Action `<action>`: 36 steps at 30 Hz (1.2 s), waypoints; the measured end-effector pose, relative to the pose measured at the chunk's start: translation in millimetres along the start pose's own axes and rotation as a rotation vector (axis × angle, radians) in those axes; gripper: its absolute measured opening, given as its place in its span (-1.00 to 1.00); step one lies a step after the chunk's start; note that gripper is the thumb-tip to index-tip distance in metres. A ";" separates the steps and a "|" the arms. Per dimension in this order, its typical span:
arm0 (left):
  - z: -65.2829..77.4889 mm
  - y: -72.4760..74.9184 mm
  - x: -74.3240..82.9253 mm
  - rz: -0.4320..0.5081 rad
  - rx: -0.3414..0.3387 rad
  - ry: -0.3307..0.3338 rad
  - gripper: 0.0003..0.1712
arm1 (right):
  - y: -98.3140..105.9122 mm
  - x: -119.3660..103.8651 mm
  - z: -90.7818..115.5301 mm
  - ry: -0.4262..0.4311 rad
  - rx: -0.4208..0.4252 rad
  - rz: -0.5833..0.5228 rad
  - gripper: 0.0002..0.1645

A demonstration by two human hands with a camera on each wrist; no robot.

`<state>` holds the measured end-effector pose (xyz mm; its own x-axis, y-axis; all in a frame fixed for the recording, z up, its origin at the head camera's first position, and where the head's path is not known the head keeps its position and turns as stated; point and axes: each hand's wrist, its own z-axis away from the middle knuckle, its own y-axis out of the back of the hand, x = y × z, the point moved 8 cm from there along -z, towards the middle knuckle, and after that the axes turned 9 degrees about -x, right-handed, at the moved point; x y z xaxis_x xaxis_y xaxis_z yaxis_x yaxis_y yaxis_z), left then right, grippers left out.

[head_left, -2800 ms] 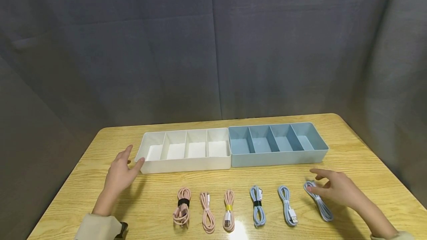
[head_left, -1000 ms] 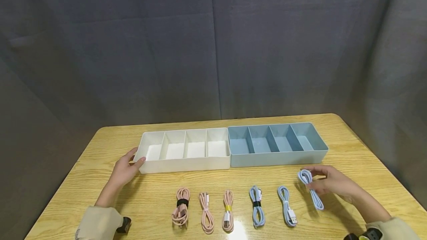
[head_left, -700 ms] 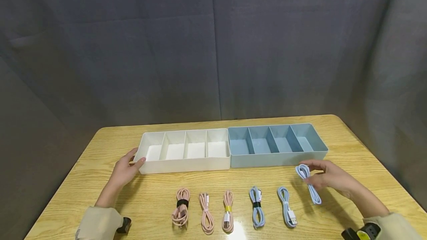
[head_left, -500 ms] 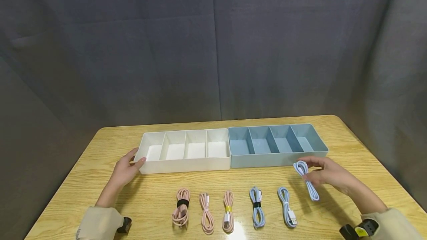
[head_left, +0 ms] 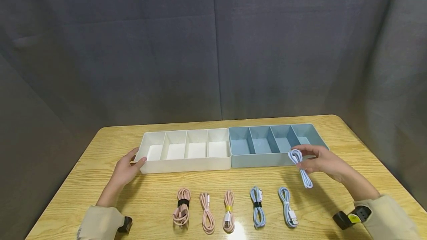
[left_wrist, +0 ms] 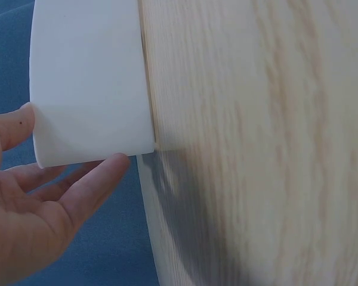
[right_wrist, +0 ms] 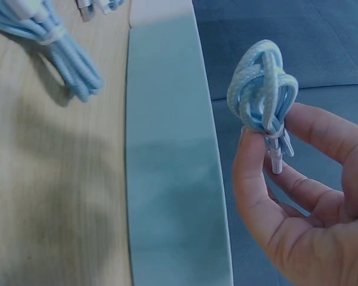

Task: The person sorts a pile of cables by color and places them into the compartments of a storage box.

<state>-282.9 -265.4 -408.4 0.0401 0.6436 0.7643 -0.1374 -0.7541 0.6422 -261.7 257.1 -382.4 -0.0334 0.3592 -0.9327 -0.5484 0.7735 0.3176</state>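
In the head view my right hand [head_left: 321, 161] pinches a coiled light-blue USB cable [head_left: 300, 167] between thumb and fingers, raised in front of the blue divided tray [head_left: 280, 159]. The right wrist view shows the cable's loops [right_wrist: 262, 89] above the fingertips and a white plug hanging below them. At the white divided tray [head_left: 186, 165], my left hand [head_left: 125, 167] holds the left end, thumb at the front corner. Up close in the left wrist view, the fingers lie against the end of the white tray [left_wrist: 89, 83]; part of them is hidden behind it.
Two more coiled blue cables, a black-banded one [head_left: 257, 206] and a white-tied one [head_left: 287, 206], lie on the wooden table [head_left: 150, 206]. Left of them are three pink cables, including one with a yellow band [head_left: 228, 210]. A grey curtain [head_left: 213, 66] stands behind.
My right hand has picked the rightmost blue cable off the table and carried it up and left towards the blue tray. My left hand has closed in on the white tray's end.
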 end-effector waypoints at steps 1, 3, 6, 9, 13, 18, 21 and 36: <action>-0.1 0.1 -0.3 0.000 0.001 -0.001 -0.34 | 0.2 -2.0 -1.7 0.007 -0.001 -0.002 -0.26; -0.3 0.3 -0.6 -0.001 0.004 -0.002 -0.34 | 0.8 -5.7 -4.9 0.015 0.003 0.000 -0.26; -0.8 0.4 -0.5 -0.002 0.007 0.001 -0.35 | 2.0 -9.6 -9.6 0.004 0.021 0.001 -0.26; -0.4 0.6 1.3 -0.001 0.008 -0.001 -0.36 | 2.8 -12.1 -14.5 -0.027 0.045 0.005 -0.24; 0.2 0.8 4.2 -0.001 0.008 -0.012 -0.36 | 3.2 -17.1 -21.3 -0.041 0.060 -0.001 -0.24; 0.4 0.8 4.2 -0.010 0.014 -0.010 -0.37 | 3.4 -25.5 -29.7 -0.013 0.059 -0.002 -0.27; 0.1 0.5 3.5 -0.011 0.017 -0.010 -0.37 | 4.0 -29.2 -34.5 -0.015 0.065 -0.021 -0.27; 0.5 -0.3 4.2 -0.025 0.016 -0.012 -0.35 | -3.1 -37.8 -64.2 -0.032 0.094 -0.047 -0.24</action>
<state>-282.3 -262.6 -405.4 0.0555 0.6609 0.7484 -0.1206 -0.7396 0.6621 -312.4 207.6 -359.2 0.0180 0.3362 -0.9416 -0.4683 0.8349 0.2892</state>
